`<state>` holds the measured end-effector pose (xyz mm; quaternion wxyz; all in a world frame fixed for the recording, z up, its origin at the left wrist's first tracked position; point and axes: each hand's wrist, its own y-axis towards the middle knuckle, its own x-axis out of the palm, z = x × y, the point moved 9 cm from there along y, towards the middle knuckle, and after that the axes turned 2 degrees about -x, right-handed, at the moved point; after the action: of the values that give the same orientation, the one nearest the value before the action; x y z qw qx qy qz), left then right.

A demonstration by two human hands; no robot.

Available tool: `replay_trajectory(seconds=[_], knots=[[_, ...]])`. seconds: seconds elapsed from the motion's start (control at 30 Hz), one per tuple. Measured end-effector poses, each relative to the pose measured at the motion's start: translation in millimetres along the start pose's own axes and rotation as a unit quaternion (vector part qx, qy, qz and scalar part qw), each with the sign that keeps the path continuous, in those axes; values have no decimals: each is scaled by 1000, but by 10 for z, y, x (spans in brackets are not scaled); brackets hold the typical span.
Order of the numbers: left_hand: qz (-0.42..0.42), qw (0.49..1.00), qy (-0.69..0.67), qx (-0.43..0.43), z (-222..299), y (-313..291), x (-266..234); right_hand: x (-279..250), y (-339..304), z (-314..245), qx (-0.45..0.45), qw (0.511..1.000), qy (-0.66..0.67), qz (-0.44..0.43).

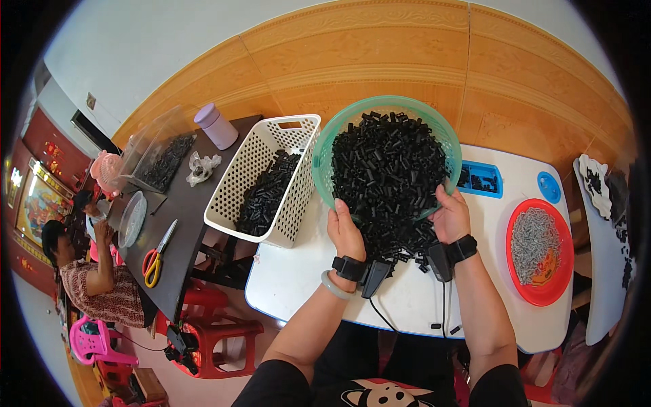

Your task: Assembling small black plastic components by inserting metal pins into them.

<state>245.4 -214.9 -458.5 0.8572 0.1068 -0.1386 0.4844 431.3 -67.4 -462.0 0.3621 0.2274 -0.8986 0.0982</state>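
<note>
A round green plastic basket (pixel 321 166), tilted toward me, holds a big load of small black plastic pieces (pixel 386 159). More of these pieces lie heaped at its near edge on the white table (pixel 288 278). My left hand (pixel 346 234) is closed on the near left part of the rim, thumb up. On the near right part, my right hand (pixel 450 217) grips the same basket. Pieces cover part of the near rim. Each wrist wears a black strapped device with a cable, and a pale bangle circles my left wrist.
To the left stands a white perforated basket (pixel 298 197) with similar pieces. A blue tray (pixel 500 183) and a red plate (pixel 567 271) of screws are on the right. Yellow-handled scissors (pixel 154 261) and a lilac cup (pixel 217 127) rest on the dark table. Two people sit farther left.
</note>
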Motion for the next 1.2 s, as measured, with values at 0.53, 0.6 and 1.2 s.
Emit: replay_trajectory(seconds=[0.53, 0.6, 1.2], knots=[[-2, 1000, 0, 8, 8, 6, 19, -137, 22, -45, -26, 998, -10, 47], [3, 1000, 5, 10, 17, 1, 12, -117, -6, -73, -25, 998, -18, 48], [-28, 999, -10, 19, -30, 43, 12, -193, 18, -105, -38, 997, -10, 72]])
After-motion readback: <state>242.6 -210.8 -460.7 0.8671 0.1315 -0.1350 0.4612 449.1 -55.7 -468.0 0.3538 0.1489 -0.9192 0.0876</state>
